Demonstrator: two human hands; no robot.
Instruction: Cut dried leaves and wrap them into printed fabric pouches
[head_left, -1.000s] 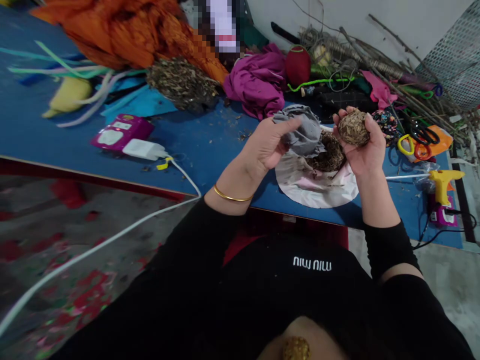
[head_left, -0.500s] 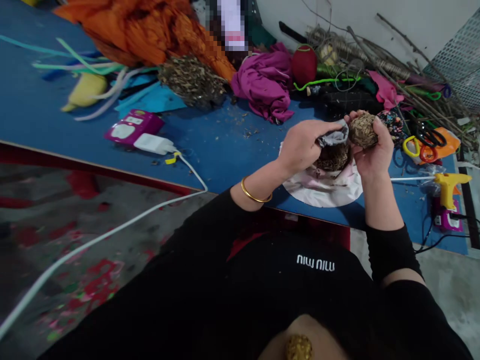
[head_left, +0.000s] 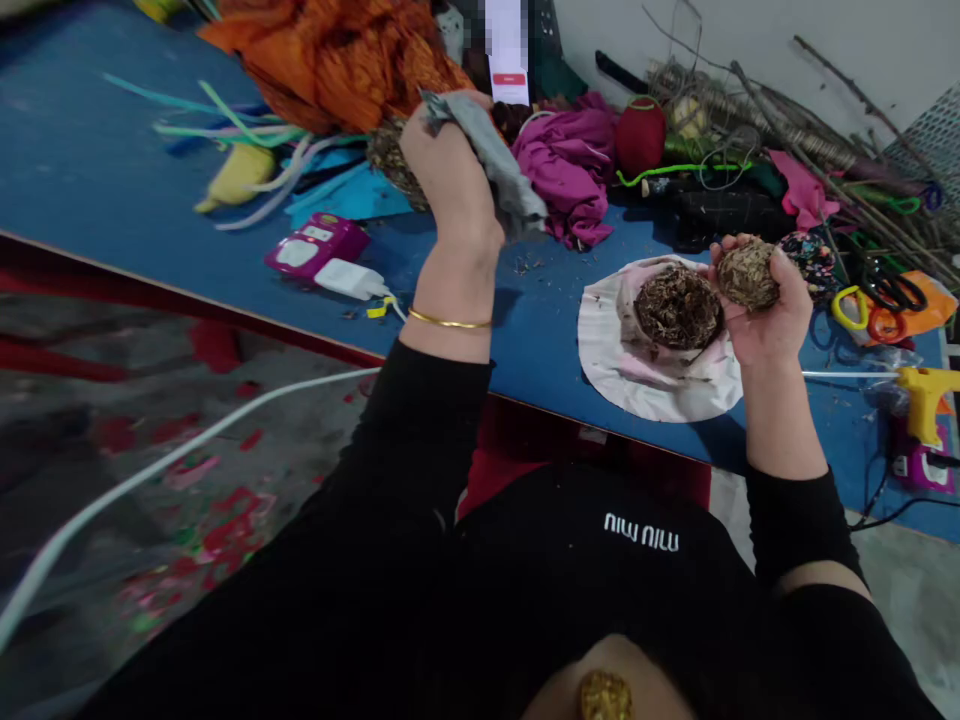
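My right hand (head_left: 772, 315) is wrapped round a ball of dry brown plant bits (head_left: 748, 274). Just left of it, a round mass of darker shreds (head_left: 679, 308) sits on a white cloth (head_left: 611, 350) on the blue table. My left hand (head_left: 450, 180) is raised over the back of the table and holds a crumpled grey sheet (head_left: 495, 160) that hangs down to its right. Behind that hand, partly hidden, lies a heap of dry plant matter (head_left: 394, 165).
Orange fabric (head_left: 337, 60), magenta cloth (head_left: 566, 165), a phone (head_left: 508, 60) and twigs (head_left: 780, 110) line the back. Purple-and-white sockets (head_left: 319, 245) with a white cable lie left. Scissors (head_left: 889, 285) and a yellow glue gun (head_left: 922, 400) are right.
My left hand has moved left and back with the grey sheet, away from the dark mass, which is now uncovered. My right hand still holds the ball. The view has shifted slightly.
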